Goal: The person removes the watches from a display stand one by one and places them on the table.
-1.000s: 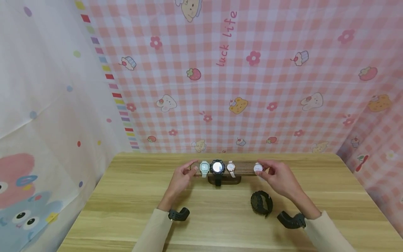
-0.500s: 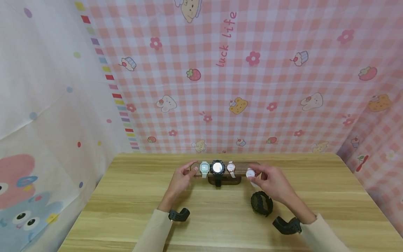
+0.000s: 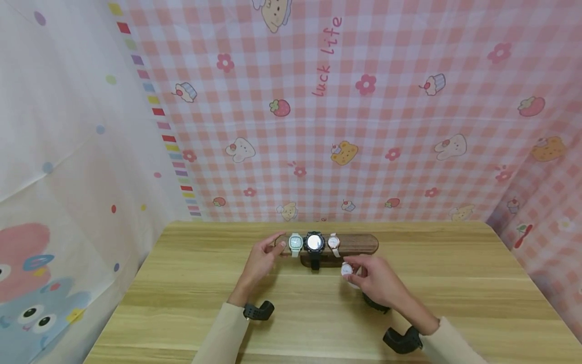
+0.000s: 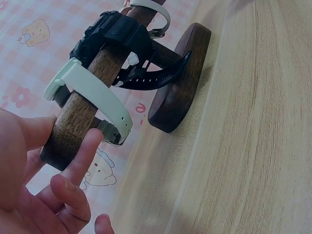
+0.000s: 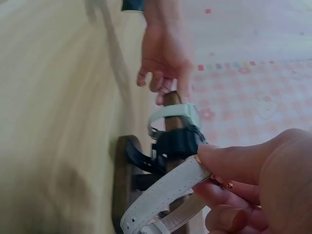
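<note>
Nearest on my feed: beige sleeves [image 3: 218, 333], black wrist mounts [image 3: 403, 339] on both arms. Next, loose black watch [image 3: 375, 304] on the counter [image 3: 182, 303], about 4:30 from the wooden stand [image 3: 359, 244], partly hidden by the right hand [image 3: 376, 280]. I have that hand pinching a white-strap watch [image 3: 347, 269] between thumb and fingers, dial up, strap hanging in a loop. Watch sits in front of the stand, 4 to 5 o'clock from the bar's middle, apart from the bar. Left hand [image 3: 262, 259] grips the bar's 9 o'clock end, thumb and fingers on the wood. From that end toward 3 o'clock, I count a mint watch [image 3: 295, 242], a chunky black watch [image 3: 314, 242] with its strap end dangling, then a rose-gold watch [image 3: 334, 242], all around the bar. Farthest, at 12: pink checked cloth [image 3: 318, 126].
</note>
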Available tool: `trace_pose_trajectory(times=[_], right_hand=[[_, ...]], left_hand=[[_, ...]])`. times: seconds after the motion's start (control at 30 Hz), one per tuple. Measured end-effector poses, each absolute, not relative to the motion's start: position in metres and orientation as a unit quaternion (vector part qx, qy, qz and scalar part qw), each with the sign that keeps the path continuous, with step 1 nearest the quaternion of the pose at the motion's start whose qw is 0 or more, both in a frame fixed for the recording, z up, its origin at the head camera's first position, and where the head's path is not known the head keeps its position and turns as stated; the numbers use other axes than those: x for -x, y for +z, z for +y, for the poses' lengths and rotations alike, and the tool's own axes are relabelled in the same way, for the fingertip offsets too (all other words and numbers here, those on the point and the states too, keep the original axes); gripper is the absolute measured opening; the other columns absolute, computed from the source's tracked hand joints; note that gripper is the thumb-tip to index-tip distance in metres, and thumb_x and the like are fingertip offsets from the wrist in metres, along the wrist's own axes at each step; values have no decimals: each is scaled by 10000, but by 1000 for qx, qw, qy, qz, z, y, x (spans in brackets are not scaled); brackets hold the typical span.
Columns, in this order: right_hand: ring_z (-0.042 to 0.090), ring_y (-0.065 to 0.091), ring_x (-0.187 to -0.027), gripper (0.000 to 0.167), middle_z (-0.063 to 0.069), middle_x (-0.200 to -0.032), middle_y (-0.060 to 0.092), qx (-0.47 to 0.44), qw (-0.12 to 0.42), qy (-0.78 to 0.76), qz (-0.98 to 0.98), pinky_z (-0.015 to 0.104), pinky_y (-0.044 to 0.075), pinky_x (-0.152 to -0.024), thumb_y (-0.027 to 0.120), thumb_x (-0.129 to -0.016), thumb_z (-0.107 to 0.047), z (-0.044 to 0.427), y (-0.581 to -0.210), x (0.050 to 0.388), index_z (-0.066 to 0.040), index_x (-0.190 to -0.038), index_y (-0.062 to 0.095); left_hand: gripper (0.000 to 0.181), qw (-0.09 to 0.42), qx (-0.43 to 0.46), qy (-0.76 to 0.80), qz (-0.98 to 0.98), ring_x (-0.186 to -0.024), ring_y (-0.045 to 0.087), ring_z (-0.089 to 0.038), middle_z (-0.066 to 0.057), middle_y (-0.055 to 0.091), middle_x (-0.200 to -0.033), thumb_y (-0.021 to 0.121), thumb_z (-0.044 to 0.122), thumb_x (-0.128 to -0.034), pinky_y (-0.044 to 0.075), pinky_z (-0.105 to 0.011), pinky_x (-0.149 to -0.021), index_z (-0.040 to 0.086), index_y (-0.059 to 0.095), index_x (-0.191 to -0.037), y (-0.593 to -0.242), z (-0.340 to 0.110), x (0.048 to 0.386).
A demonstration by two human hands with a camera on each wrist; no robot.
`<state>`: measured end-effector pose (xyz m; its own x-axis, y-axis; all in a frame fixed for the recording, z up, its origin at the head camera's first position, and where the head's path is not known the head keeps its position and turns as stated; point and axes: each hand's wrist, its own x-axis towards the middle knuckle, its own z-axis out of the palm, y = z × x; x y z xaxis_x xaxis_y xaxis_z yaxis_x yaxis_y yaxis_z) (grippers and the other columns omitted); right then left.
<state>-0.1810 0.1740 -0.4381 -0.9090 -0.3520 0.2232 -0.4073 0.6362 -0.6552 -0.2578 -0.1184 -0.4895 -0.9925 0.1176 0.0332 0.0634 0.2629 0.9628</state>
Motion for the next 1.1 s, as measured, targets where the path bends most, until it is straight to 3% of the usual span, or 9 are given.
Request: trace_pose_trajectory(times=[0.37, 0.67, 0.9, 1.1], right_hand=[[27, 517, -646, 328, -7, -789, 643, -209, -2, 382, -900, 201, 469, -554, 742, -823, 22, 161, -451, 177, 102, -1134, 677], [3, 501, -621, 134, -53, -724, 616, -213, 0, 368, -905, 193, 450, -536, 743, -816, 20, 156, -463, 177, -21, -939, 711], [31, 530, -649, 321, -12, -753, 654, -195, -7, 353, -915, 197, 462, -561, 761, -801, 6, 151, -467, 175, 92, -1102, 691], [58, 548, -651, 330, 23, -774, 671, -187, -12, 348, -919, 198, 472, -571, 765, -779, 32, 146, -472, 173, 98, -1095, 694]], left_hand=[[366, 26, -50, 610, 790, -464, 452, -145, -228, 729, -910, 620, 228, -985, 309, -215, -395, 249, 618, -1350, -490, -118, 257], [362, 26, -48, 608, 792, -447, 435, -130, -208, 736, -917, 608, 230, -992, 319, -216, -392, 245, 617, -1354, -489, -118, 257], [358, 27, -45, 603, 796, -424, 409, -83, -195, 741, -915, 609, 249, -993, 317, -216, -394, 260, 619, -1351, -489, -119, 257], [361, 27, -46, 603, 796, -424, 404, -82, -196, 741, -916, 608, 241, -993, 315, -215, -394, 263, 617, -1353, -489, -118, 257]])
